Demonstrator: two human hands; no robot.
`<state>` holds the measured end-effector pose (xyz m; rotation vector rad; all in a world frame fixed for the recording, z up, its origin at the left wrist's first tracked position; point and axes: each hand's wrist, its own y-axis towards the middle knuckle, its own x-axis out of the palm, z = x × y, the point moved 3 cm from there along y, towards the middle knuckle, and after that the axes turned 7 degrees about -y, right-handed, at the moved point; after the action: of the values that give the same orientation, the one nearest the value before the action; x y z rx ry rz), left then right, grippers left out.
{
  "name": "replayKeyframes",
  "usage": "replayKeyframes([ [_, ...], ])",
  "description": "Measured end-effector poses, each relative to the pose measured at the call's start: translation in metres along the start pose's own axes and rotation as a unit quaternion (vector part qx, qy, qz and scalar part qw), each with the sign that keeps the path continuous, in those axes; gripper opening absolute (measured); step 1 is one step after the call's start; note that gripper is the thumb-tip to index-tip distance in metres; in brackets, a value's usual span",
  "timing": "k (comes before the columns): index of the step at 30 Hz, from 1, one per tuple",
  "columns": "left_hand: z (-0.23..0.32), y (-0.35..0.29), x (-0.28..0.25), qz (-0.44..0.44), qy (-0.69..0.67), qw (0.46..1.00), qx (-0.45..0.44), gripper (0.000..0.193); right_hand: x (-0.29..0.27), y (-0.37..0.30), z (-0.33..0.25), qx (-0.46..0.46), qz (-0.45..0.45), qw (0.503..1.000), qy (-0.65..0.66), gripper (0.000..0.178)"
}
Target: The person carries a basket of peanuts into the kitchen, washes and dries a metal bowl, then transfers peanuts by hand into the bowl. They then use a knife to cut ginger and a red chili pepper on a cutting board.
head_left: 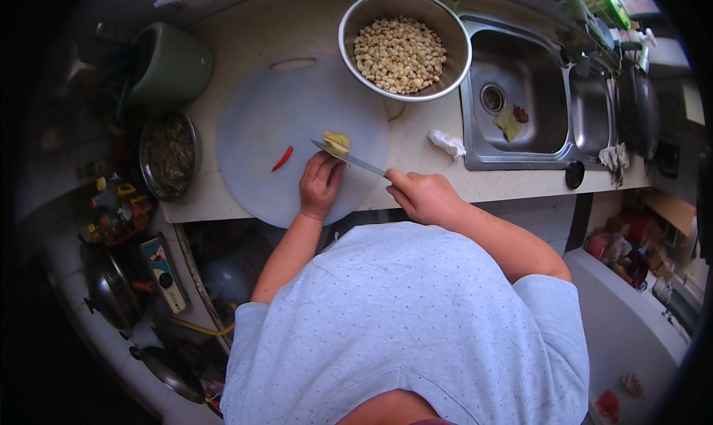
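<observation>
My right hand [425, 195] is closed round the handle of a kitchen knife [358, 161], its blade pointing left over a round, whitish cutting board [252, 120]. Pale yellow slices that look like ginger [336, 140] lie at the far side of the blade, near its tip. My left hand [321, 181] rests on the board at the near side of the blade, fingers bent and pressed together; what they hold down is hidden. To the left of that hand lies a small red chili pepper [282, 158].
Beyond the board stands a steel bowl of peeled, pale nuts or beans [399, 53]. A crumpled white wad [447, 144] lies before the double sink [520, 76], which holds a yellow-green scrap. At left are a bowl of dark greens [169, 155] and a grey-green bin-like container [174, 65].
</observation>
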<state>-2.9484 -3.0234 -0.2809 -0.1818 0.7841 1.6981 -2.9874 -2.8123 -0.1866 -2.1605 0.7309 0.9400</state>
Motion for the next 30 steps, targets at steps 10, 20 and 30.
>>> replayKeyframes([
  [10, -0.007, -0.007, 0.001, 0.009, 0.015, 1.000, 0.003, 0.021, 0.017, 0.020, -0.011, -0.020, 0.023, 1.000, -0.007, 0.013],
  [20, -0.002, -0.008, -0.003, 0.013, 0.014, 1.000, 0.010, 0.020, 0.012, 0.025, -0.016, -0.020, 0.020, 1.000, 0.004, 0.017],
  [30, -0.006, -0.009, -0.002, 0.011, 0.006, 1.000, 0.006, 0.022, 0.012, 0.011, -0.017, -0.001, -0.004, 1.000, 0.005, 0.017],
])
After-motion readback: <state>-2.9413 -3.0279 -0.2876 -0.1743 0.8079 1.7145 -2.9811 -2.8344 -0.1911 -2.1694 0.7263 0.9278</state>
